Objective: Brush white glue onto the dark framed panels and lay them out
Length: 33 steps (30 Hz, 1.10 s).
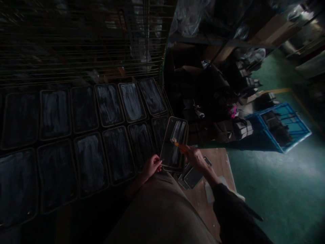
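Note:
My left hand (151, 166) is closed on the lower edge of a dark rectangular panel (175, 144), holding it tilted up above a small stack of similar panels. My right hand (194, 155) pinches a small brush (174, 141) with an orange handle. Its pale bristles touch the panel's middle, where white streaks run lengthwise. To the left, several more dark panels (130, 101) smeared with white lie flat in rows on a wire rack (76, 40). A few bare panels (193, 177) lie on the wooden board (218, 162) under my right wrist.
A blue plastic crate (280, 127) with dark items stands on the green floor (279, 189) at right. Shelving with boxes, bundled dark goods and plastic bags (190, 17) fills the back right. My lap, in a tan garment (159, 210), is in the foreground.

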Each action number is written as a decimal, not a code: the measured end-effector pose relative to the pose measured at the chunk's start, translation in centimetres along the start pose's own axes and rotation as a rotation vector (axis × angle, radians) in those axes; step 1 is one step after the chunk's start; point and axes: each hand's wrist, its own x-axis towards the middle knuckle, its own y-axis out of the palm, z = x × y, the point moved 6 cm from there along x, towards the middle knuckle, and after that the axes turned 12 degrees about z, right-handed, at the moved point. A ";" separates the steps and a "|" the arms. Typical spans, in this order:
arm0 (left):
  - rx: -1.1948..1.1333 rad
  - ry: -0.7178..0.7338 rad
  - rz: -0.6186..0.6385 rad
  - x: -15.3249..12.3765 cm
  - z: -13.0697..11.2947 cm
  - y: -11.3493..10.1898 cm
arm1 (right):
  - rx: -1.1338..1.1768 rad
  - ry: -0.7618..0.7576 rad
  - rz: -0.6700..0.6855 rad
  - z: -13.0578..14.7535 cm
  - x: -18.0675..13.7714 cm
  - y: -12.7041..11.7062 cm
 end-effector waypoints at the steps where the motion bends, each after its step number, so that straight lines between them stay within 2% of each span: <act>1: 0.001 -0.011 -0.001 0.0 0.0 0.0 | 0.024 -0.004 0.058 0.8 -1.1 0.8; 4: -0.008 -0.055 -0.002 0.1 0.1 0.0 | 0.173 0.014 0.190 2.4 -3.6 2.4; 7: -0.030 -0.048 0.019 0.2 0.1 0.0 | 0.399 0.039 0.263 2.5 -4.2 2.9; 10: -0.029 -0.025 0.028 0.1 0.2 0.0 | 0.571 0.036 0.274 1.0 -2.4 2.9; 13: -0.010 0.002 0.034 0.0 0.0 -0.1 | 0.618 0.046 0.175 -1.7 0.7 2.1; 17: -0.004 0.021 0.056 -0.1 -0.4 -0.1 | 0.541 0.067 -0.092 -4.6 4.3 -0.8; 21: -0.025 0.012 0.069 0.0 -0.6 -0.1 | 0.305 0.094 -0.250 -4.5 6.0 -3.9; 26: -0.031 -0.008 0.043 0.3 0.0 -0.3 | 0.079 0.071 -0.280 -3.1 7.5 -5.2; 30: -0.027 -0.008 0.048 0.2 0.0 -0.3 | 0.007 0.072 -0.235 -2.8 7.9 -4.0; 33: -0.031 -0.002 0.061 0.0 -0.4 -0.4 | 0.046 0.040 -0.150 -2.2 6.8 -2.6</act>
